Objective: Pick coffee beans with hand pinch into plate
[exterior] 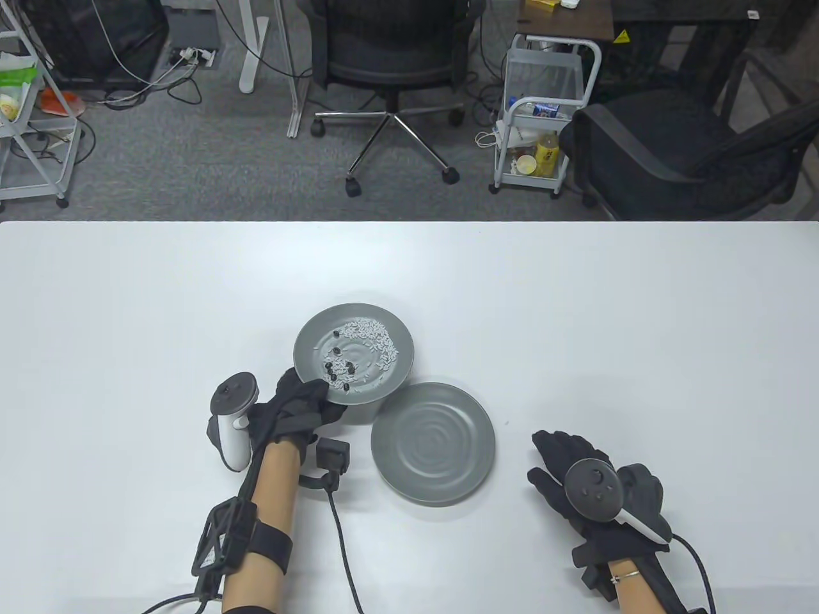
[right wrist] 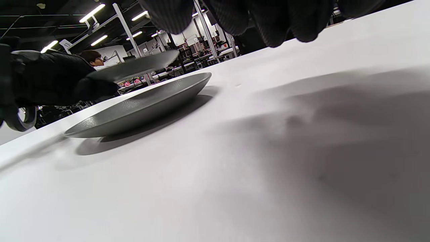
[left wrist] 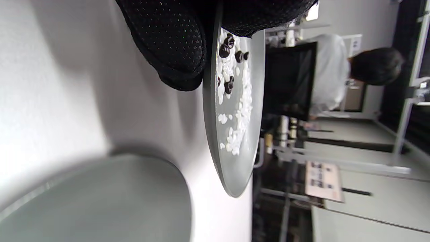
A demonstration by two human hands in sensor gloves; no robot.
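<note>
A grey plate (exterior: 307, 345) holding white rice and several dark coffee beans (exterior: 339, 369) is lifted off the table. My left hand (exterior: 301, 403) grips its near-left rim; in the left wrist view the plate (left wrist: 235, 168) stands edge-on with the beans (left wrist: 228, 50) close to my fingers (left wrist: 174, 43). A second grey plate (exterior: 435, 441), with nothing in it, lies on the table just right of it, and also shows in the right wrist view (right wrist: 141, 104). My right hand (exterior: 576, 480) rests on the table right of that plate, fingers spread, holding nothing.
The white table (exterior: 128, 307) spreads wide on all sides of the plates. Its far edge (exterior: 409, 222) borders a floor with office chairs (exterior: 390, 57) and a white trolley (exterior: 544, 109). Cables trail from both wrists at the near edge.
</note>
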